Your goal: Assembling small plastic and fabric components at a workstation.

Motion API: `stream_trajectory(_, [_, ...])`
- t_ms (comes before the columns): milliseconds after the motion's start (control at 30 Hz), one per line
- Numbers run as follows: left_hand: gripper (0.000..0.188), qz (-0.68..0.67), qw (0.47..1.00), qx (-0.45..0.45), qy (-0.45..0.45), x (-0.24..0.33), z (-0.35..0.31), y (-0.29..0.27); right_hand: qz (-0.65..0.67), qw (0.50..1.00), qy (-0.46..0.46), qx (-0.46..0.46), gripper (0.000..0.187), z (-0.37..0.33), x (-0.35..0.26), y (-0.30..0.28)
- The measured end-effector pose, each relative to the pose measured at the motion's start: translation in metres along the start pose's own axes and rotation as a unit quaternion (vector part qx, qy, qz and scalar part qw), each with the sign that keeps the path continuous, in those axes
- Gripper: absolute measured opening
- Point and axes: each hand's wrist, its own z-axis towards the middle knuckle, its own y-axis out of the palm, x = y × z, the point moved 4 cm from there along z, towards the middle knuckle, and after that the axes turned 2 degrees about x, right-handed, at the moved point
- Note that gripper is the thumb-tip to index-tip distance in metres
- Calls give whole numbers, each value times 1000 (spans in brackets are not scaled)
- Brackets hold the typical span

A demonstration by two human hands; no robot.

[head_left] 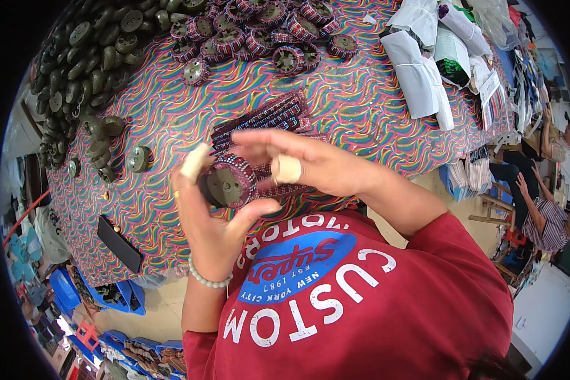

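Note:
A round olive-green disc (225,185) with a beaded red and dark band around its rim is held up over the table, its flat face toward me. My left hand (209,221) is closed around its near left side, thumb along the lower edge, with cream tape on a finger. From the right, my right hand (323,163) reaches over the far and right rim, its taped digit beside the band. Those fingers are slightly blurred. Beaded strips (278,117) in dark, blue and pink lie flat just beyond and partly under my hands.
Banded discs (253,35) are heaped at the far middle, and bare olive discs (85,69) at the far left. One bare disc (138,159) lies apart. A black phone (120,244) rests near the left edge. White-wrapped rolls (411,73) occupy the far right. People (541,212) sit beyond.

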Motion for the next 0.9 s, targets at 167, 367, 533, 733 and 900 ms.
stream_trajectory(167, [93, 46, 993, 68, 82, -2, -4, 5, 65, 996, 62, 24, 22, -6, 17, 14])
stream_trajectory(367, [89, -57, 995, -58, 63, -5, 3, 12, 7, 994, 108, 22, 24, -6, 27, 11])
stream_trajectory(533, [99, -241, 955, -169, -39, -15, 3, 9, 165, 976, 125, -70, 32, -8, 16, 20])
stream_trajectory(733, [105, -233, 963, -130, -34, -12, 9, 9, 212, 969, 123, 0, 32, -11, 31, 29])
stream_trajectory(900, [101, -29, 977, -203, 53, 6, 25, 1, 296, 948, 109, 42, 35, -18, 30, 37])
